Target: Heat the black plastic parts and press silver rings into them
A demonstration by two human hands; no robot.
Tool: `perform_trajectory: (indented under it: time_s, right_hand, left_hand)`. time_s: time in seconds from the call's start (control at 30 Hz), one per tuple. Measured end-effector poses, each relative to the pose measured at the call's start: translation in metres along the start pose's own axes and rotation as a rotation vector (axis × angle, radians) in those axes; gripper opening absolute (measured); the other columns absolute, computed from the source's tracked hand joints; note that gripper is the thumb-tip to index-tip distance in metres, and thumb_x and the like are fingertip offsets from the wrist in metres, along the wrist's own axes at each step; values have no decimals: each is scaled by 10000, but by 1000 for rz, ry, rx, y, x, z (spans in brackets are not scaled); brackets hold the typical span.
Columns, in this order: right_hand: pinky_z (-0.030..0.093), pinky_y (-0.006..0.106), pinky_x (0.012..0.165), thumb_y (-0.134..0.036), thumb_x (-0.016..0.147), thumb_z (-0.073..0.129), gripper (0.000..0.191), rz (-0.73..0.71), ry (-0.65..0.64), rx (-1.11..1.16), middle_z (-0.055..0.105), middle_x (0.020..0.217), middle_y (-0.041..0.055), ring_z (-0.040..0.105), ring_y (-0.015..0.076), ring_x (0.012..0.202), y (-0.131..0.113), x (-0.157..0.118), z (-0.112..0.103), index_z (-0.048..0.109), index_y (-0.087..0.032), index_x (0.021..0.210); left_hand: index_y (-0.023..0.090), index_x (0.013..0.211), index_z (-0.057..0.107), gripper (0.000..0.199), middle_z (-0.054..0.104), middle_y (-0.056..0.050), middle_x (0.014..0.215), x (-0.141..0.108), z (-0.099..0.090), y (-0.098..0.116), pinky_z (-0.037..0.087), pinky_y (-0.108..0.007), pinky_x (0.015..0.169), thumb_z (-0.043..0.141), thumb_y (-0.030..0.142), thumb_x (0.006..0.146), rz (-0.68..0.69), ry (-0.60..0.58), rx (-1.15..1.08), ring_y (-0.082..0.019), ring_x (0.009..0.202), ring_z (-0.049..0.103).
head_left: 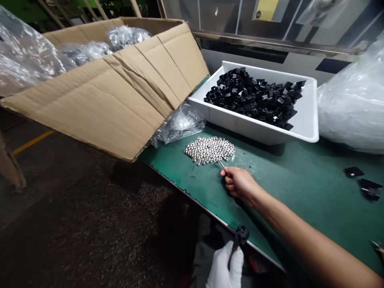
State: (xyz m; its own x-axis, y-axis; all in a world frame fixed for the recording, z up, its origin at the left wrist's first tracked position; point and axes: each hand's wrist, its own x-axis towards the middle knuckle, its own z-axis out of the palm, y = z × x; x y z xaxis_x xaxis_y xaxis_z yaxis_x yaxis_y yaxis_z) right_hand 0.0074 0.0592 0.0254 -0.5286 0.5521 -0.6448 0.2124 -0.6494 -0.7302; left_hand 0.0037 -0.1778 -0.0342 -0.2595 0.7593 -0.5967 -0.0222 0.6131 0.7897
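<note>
The right grip [240,183], ungloved, is closed around a slim metal tool [221,164], the tip of which is placed at the near edge of a pile of small metal rings [210,150]. The left grip [221,264], gloved in white, is closed on a black piece [241,234], which is held upright at the edge of the desk [300,176], nearer the body than the right grip.

The pile is spread on the desk just beyond the right grip. A white tray [240,126], in which many black parts [252,98] are heaped, is located farther beyond and to the right. Two loose black parts [371,189] are laid well to the right of the right grip.

Handling is judged to be under way on one piece only. Whether a ring is already seated in that piece cannot be determined. A large share appears to be left: many rings are unplaced, and the tray is well stocked. Whether the two loose parts are finished cannot be told.
</note>
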Motion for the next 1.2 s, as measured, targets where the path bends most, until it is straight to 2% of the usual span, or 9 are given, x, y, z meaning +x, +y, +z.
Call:
perform_trajectory:
  time_s: [0.17, 0.37, 0.5, 0.7, 0.8, 0.9, 1.07, 1.13, 1.2]
  right_hand:
    - [251, 227, 450, -446, 929, 446, 312, -206, 143, -372, 415, 574, -60, 339, 95, 459, 5, 4, 6, 578, -184, 821]
    - [342, 288, 661, -408, 963, 437, 331, -405, 275, -745, 618, 727, 24, 544, 185, 707, 1, -4, 10, 624, -185, 807]
    - [354, 298, 696, -387, 987, 410, 321, -448, 305, -859, 675, 800, 58, 590, 211, 772, -2, -6, 14, 628, -190, 856]
    - [353, 293, 671, -422, 1003, 395, 343, -509, 364, -900, 643, 719, 30, 576, 197, 706, -8, -21, 11, 610, -203, 850]
    - [371, 278, 684, -446, 1008, 406, 341, -532, 424, -847, 643, 758, 10, 575, 179, 725, -5, -38, -3, 636, -215, 907]
    - [371, 267, 631, -477, 1006, 420, 346, -509, 483, -783, 570, 677, -22, 524, 162, 630, 5, -61, -25, 653, -225, 971]
    - [438, 273, 642, -491, 1002, 422, 347, -469, 548, -748, 621, 729, 2, 581, 194, 663, 44, -106, -66, 640, -221, 990]
    - [480, 255, 705, -490, 1005, 418, 336, -458, 563, -721, 687, 852, 24, 652, 206, 782, 68, -119, -84, 633, -235, 1044]
    - [495, 209, 646, -529, 985, 437, 354, -467, 616, -674, 723, 913, 27, 697, 197, 806, 95, -127, -102, 640, -255, 1081]
  left_hand:
    - [225, 910, 659, 559, 636, -65, 765, -7, -4, -1, 514, -296, 659, 387, 712, 871, -65, 89, 4, -183, 644, 566]
    - [234, 774, 632, 549, 600, -64, 696, -6, -9, 2, 521, -306, 690, 385, 716, 867, -4, 57, -2, -197, 661, 566]
    - [225, 777, 619, 561, 583, -56, 670, -4, -10, 0, 518, -302, 665, 356, 710, 883, 21, 29, -13, -189, 642, 560]
    - [212, 835, 632, 572, 624, -71, 746, -9, -14, 3, 520, -298, 674, 345, 703, 894, -3, 62, -38, -178, 655, 568]
    - [206, 794, 616, 588, 606, -63, 702, -11, -21, 17, 512, -288, 666, 344, 719, 887, 23, 39, -67, -170, 652, 561]
    - [199, 751, 578, 620, 556, -42, 631, -11, -25, 33, 492, -271, 625, 328, 753, 873, 39, -3, -117, -150, 601, 529]
    - [209, 762, 524, 640, 484, -4, 579, -1, -25, 64, 437, -254, 528, 289, 799, 846, 24, -71, -146, -126, 511, 479]
    - [208, 765, 517, 614, 470, 6, 574, 13, -29, 90, 423, -250, 522, 286, 766, 873, 113, -80, -84, -121, 500, 475]
    - [200, 775, 524, 568, 493, 4, 597, 36, -35, 134, 428, -248, 554, 296, 701, 917, 280, -55, 30, -120, 530, 497]
